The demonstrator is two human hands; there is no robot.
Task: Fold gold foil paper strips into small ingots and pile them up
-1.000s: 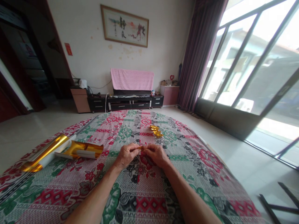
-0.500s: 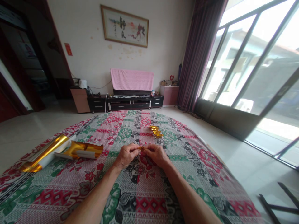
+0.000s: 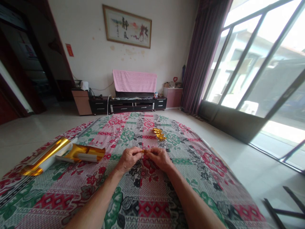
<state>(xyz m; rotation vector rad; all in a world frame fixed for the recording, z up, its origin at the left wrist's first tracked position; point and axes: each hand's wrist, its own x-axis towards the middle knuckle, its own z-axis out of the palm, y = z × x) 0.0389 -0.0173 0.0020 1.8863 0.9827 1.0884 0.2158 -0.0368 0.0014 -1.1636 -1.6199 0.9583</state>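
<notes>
My left hand and my right hand meet over the middle of the patterned cloth. Between their fingertips they pinch a small piece of gold foil paper, mostly covered by the thumbs and fingers. Just beyond my hands lies a short row of folded gold foil pieces. Off to the left are curled sheets of gold foil paper with white undersides, and another curled gold sheet partly overlaps them.
Past the cloth-covered table stands a low black cabinet, with a pink cloth draped above it. Large glass doors and a purple curtain are on the right. Dark bars show at the lower right.
</notes>
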